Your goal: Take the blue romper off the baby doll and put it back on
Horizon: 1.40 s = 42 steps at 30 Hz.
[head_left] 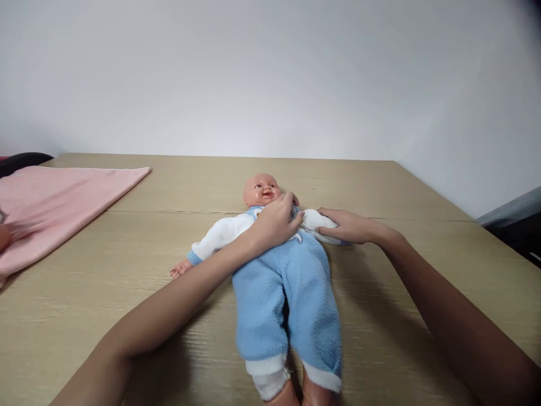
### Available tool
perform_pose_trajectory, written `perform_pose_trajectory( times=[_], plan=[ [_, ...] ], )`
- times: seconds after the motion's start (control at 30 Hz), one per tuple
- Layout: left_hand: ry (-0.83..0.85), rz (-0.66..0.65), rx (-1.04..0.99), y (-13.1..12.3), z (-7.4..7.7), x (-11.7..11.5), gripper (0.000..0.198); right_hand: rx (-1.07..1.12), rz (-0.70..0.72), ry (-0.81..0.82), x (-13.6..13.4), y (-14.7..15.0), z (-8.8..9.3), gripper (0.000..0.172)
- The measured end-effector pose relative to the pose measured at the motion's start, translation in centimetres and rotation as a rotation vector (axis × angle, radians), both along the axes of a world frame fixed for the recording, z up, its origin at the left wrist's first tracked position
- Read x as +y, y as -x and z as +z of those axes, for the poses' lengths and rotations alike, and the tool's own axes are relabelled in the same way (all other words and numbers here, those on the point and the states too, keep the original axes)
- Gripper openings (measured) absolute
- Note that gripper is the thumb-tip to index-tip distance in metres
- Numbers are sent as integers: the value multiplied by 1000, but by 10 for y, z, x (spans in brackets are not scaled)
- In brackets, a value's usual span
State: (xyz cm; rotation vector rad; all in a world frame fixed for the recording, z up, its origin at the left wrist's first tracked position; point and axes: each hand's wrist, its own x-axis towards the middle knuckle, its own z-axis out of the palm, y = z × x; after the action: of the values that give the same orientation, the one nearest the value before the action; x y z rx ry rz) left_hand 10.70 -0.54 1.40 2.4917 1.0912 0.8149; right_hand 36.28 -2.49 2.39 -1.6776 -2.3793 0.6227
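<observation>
A baby doll [261,190] lies on its back on the wooden table, its head toward the far side. It wears a fleece outfit [281,287] with blue legs and white sleeves with blue cuffs. Across the doll's chest reaches my left hand [276,220], its fingers curled on the outfit near the collar and shoulder. My right hand [349,224] grips the white sleeve [315,220] at the right of the picture, thumb and fingers on either side of the cloth. The doll's other arm [215,239] stretches out to the left.
A pink cloth [80,189] is spread over the left side of the table [203,183], with something partly visible at the picture's left edge. Behind the table stands a white wall [270,73]. Dark objects [518,225] show beyond the right edge.
</observation>
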Motion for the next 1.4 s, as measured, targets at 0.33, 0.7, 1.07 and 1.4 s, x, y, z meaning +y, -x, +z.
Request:
perform_pose_trajectory(
  times=[0.33, 0.7, 1.07, 1.4],
  plan=[
    [-201, -87, 30, 20, 15, -42, 19, 114, -71, -613, -48, 5, -38, 40],
    [-271, 42, -274, 14, 58, -97, 13, 306, 398, -503, -190, 64, -44, 62],
    [-7, 384, -115, 61, -10, -253, 76, 325, 430, -454, -187, 55, -47, 57],
    [221, 326, -238, 97, -71, -286, 94, 350, 439, -433, -179, 50, -47, 46]
  ],
)
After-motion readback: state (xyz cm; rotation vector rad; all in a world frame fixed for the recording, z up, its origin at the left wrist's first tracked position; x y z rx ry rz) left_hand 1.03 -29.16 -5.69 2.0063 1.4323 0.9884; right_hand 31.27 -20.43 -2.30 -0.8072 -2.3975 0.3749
